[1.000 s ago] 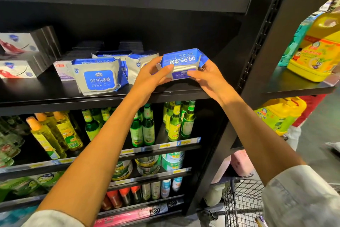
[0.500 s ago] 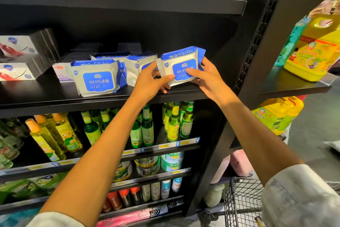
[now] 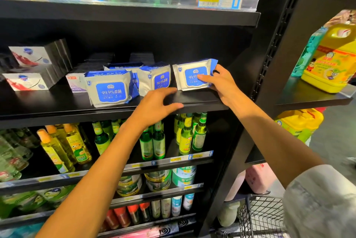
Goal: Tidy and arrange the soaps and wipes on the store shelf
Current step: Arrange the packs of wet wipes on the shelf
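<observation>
- A second ago I held the wipes pack (image 3: 194,76) upside down in the air with both hands; now it stands upright, label facing me, on the shelf (image 3: 192,99).
- My left hand (image 3: 156,104) has let go. It hovers over the shelf edge, fingers spread and relaxed, holding nothing.
- My right hand (image 3: 221,81) stays on the pack, thumb across its label and fingers around its right end, steadying it.
- That suggests this pack is all but placed; I judge I only need to square it and release.
- The pack is a soft silver pouch with blue ends and a blue label reading 99.9%. It stands a little tilted, so it may slump when freed.
- Just beyond my left hand stands a second pack (image 3: 154,81), turned slightly. Further left a front pack (image 3: 110,91) leans forward, with more behind it; these look untidy yet.
- Far left of both hands are stacked soap boxes (image 3: 28,72).
</observation>
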Action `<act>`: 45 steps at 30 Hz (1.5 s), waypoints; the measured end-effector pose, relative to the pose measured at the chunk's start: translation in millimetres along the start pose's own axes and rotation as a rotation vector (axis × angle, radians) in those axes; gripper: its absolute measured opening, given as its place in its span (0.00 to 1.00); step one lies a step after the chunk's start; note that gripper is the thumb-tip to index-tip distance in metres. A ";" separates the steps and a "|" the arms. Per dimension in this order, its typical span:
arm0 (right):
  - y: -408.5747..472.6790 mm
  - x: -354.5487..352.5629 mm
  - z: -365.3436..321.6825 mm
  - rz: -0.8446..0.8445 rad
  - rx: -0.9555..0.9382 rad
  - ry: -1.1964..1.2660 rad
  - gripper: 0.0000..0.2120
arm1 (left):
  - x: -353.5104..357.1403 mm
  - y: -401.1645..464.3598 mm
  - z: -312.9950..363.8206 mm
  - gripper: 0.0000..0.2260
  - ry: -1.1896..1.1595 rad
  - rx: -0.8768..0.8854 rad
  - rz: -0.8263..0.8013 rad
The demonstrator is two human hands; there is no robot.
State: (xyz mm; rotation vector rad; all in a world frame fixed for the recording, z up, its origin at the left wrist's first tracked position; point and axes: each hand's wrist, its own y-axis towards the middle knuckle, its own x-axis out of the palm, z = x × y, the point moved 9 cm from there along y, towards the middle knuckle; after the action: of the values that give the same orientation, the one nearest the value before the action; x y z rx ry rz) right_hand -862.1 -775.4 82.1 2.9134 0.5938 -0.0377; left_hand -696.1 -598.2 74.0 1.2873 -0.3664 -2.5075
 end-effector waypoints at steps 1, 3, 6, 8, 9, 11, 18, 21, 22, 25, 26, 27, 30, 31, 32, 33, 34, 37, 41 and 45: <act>4.0 0.3 -1.0 0.001 -0.015 -0.034 0.26 | 5.4 -0.8 1.1 0.30 0.082 0.028 -0.059; 10.6 2.2 0.2 -0.006 -0.033 -0.094 0.26 | 12.1 -1.4 0.4 0.31 0.202 0.052 -0.127; 21.3 4.7 5.2 -0.015 -0.043 -0.183 0.26 | 12.0 0.8 0.2 0.30 0.274 0.070 -0.120; 30.7 5.5 7.6 -0.001 -0.042 -0.222 0.25 | 13.5 2.0 -0.8 0.29 0.321 0.079 -0.115; 37.4 6.3 8.9 0.009 -0.038 -0.241 0.25 | 14.8 2.1 -1.2 0.28 0.338 0.080 -0.115; 52.8 8.5 13.1 0.029 -0.030 -0.283 0.26 | 16.0 2.4 -2.7 0.28 0.345 0.078 -0.106; 98.3 14.2 18.8 0.127 -0.070 -0.287 0.33 | 15.9 3.5 -7.7 0.28 0.335 0.058 -0.075; 126.5 17.7 22.8 0.147 -0.052 -0.340 0.36 | 15.4 4.5 -9.3 0.28 0.311 0.047 -0.078; 134.2 19.6 23.4 0.149 -0.051 -0.375 0.36 | 14.6 5.0 -10.3 0.28 0.298 0.044 -0.078; 142.8 25.9 15.2 0.161 -0.087 -0.386 0.35 | 13.3 5.9 -11.7 0.29 0.273 0.037 -0.083; 147.8 26.2 17.0 0.166 -0.088 -0.362 0.33 | 12.7 6.6 -11.9 0.29 0.269 0.036 -0.082; 151.1 27.4 18.5 0.164 -0.083 -0.345 0.32 | 12.0 7.2 -11.8 0.29 0.266 0.034 -0.081; 162.9 29.2 23.1 0.182 -0.091 -0.324 0.31 | 10.0 8.4 -13.2 0.29 0.239 0.015 -0.091; 165.9 29.7 23.2 0.188 -0.104 -0.324 0.31 | 9.5 9.0 -14.0 0.29 0.228 0.011 -0.093; 169.2 30.2 23.5 0.186 -0.117 -0.329 0.30 | 9.4 9.2 -14.2 0.29 0.223 0.008 -0.095; 170.2 31.1 22.3 0.183 -0.128 -0.332 0.30 | 9.8 9.4 -14.5 0.29 0.222 0.007 -0.097; 172.9 32.0 22.2 0.173 -0.134 -0.323 0.29 | 10.2 9.6 -14.9 0.29 0.223 0.006 -0.096; 178.6 35.6 18.6 0.165 -0.154 -0.296 0.28 | 9.6 10.6 -14.6 0.29 0.219 0.005 -0.088; 189.6 39.6 21.1 0.173 -0.138 -0.260 0.29 | 9.0 11.5 -14.6 0.29 0.213 -0.001 -0.072; 200.4 43.3 24.1 0.167 -0.113 -0.231 0.31 | 8.4 11.3 -15.7 0.29 0.212 -0.011 -0.062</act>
State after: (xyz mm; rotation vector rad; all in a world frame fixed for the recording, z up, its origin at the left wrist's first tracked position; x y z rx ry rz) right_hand -743.7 -944.4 87.6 2.7836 0.3045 -0.3043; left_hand -686.3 -613.2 62.9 1.5645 -0.2665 -2.3875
